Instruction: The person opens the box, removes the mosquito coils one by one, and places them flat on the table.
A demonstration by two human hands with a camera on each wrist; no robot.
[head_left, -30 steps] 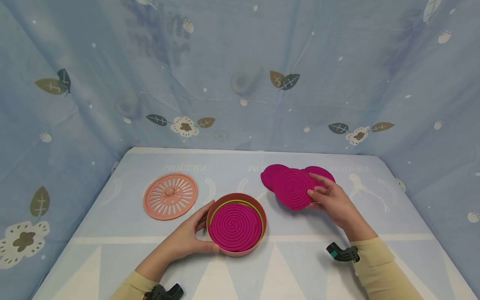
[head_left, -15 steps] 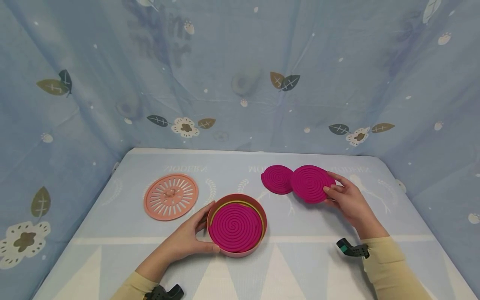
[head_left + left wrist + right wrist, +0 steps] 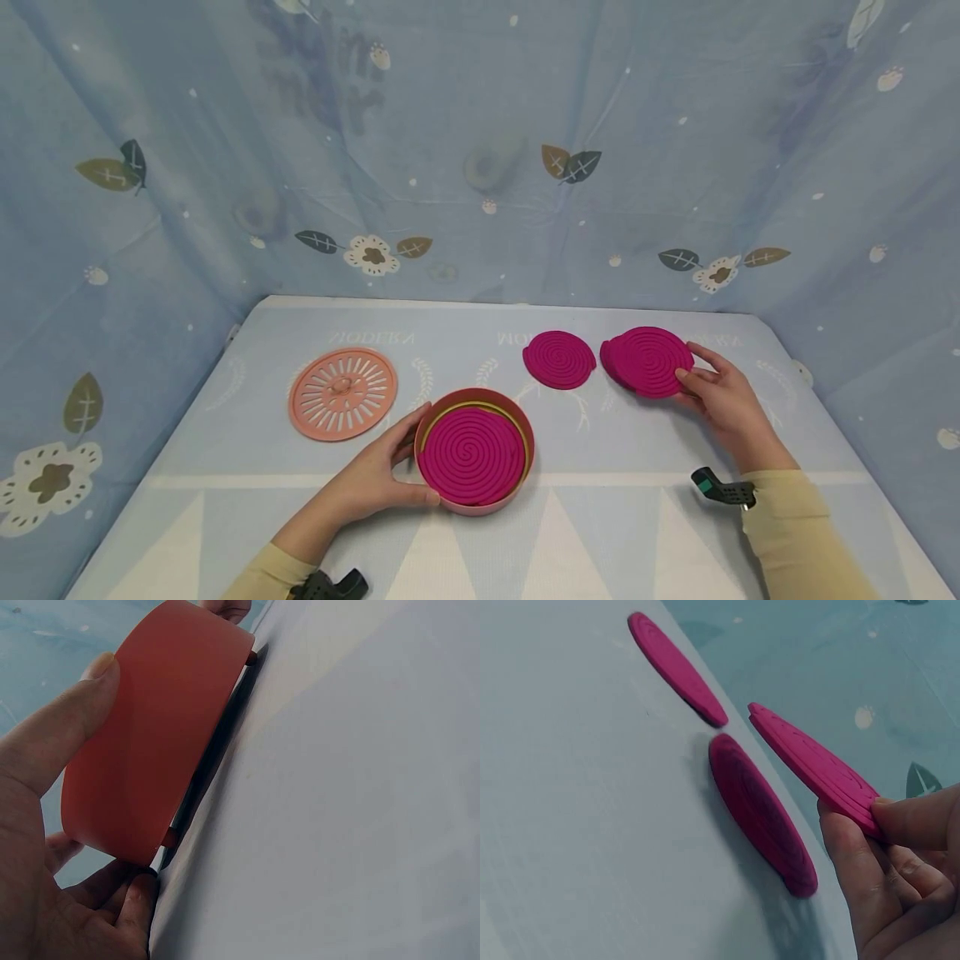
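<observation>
So I count four pink spiral coasters in view: one in the right hand (image 3: 723, 408), pinched (image 3: 651, 362) above a second (image 3: 761, 817) lying far right, a third (image 3: 559, 360) just left of that, and a fourth (image 3: 471, 454) inside the one round box (image 3: 142, 735), near centre, gripped by the left hand (image 3: 375, 475). One slotted lid (image 3: 342, 393) lies left.
</observation>
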